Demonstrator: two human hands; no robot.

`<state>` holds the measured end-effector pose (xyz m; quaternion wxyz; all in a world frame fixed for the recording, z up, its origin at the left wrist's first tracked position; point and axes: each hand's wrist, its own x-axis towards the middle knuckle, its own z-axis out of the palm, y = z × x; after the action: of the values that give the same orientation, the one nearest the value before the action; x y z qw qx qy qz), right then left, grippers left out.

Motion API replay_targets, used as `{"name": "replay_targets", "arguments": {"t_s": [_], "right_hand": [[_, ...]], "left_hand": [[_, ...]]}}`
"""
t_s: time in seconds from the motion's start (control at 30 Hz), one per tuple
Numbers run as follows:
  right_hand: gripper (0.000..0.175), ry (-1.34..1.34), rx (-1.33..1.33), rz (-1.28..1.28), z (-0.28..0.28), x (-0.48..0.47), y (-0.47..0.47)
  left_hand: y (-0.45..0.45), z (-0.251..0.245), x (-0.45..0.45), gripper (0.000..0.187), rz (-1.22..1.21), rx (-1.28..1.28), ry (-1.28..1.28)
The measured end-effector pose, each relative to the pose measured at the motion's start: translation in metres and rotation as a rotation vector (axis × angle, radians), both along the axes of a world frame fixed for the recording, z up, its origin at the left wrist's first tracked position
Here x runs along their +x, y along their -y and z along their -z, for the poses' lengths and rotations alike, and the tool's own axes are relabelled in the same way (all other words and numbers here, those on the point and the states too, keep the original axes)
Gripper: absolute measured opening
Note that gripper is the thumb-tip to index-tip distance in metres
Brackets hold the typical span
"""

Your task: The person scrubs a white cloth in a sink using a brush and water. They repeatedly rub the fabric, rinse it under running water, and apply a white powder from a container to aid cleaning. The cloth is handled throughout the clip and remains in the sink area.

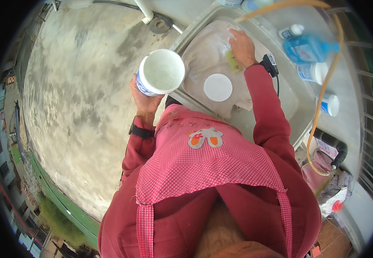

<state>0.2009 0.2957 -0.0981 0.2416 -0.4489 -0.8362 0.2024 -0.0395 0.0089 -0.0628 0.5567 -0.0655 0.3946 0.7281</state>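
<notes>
A white plastic tub (162, 71) with a blue label is in my left hand (145, 98), its open mouth facing up and pale matter inside. Over a light, wet-looking cloth (202, 54) in the sink basin, my right hand (242, 47) is spread, its fingertips by a white patch on the fabric. A scrubbing brush (233, 61) with yellowish bristles lies under or beside that palm; whether the hand grips it is hard to tell. On the same cloth rests a round white lid (218, 87).
Along the ledge right of the sink (297, 106) stand or lie a blue liquid bottle (305, 48), a small white bottle (290, 31) and several labelled tubs (312, 72). An orange hose (323, 87) arches over the basin's right side. Concrete floor (86, 96) spreads to the left.
</notes>
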Motion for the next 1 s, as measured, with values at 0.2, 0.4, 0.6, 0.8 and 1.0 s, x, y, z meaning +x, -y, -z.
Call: {"name": "replay_targets", "arguments": {"t_s": [0.2,0.4,0.6,0.8,1.0], "right_hand": [[0.023,-0.46,-0.659,-0.392,-0.065,-0.012,0.053],[0.015,0.315,-0.131,-0.747,-0.078,-0.06,0.112],[0.023,-0.085,-0.123,-0.878,-0.078,-0.075,0.118],[0.022,-0.44,-0.44,-0.589,-0.094,-0.036,0.079],[0.03,-0.45,-0.353,-0.351,-0.066,-0.011,0.038]], "left_hand": [[-0.019,0.016,0.01,0.073,0.095,0.0,0.059],[-0.036,0.012,0.026,0.073,0.2,0.009,-0.003],[-0.043,0.017,0.03,0.071,0.238,0.013,0.034],[-0.033,0.028,0.017,0.071,0.203,-0.041,0.005],[-0.012,0.021,0.006,0.073,0.141,-0.015,0.001]]}}
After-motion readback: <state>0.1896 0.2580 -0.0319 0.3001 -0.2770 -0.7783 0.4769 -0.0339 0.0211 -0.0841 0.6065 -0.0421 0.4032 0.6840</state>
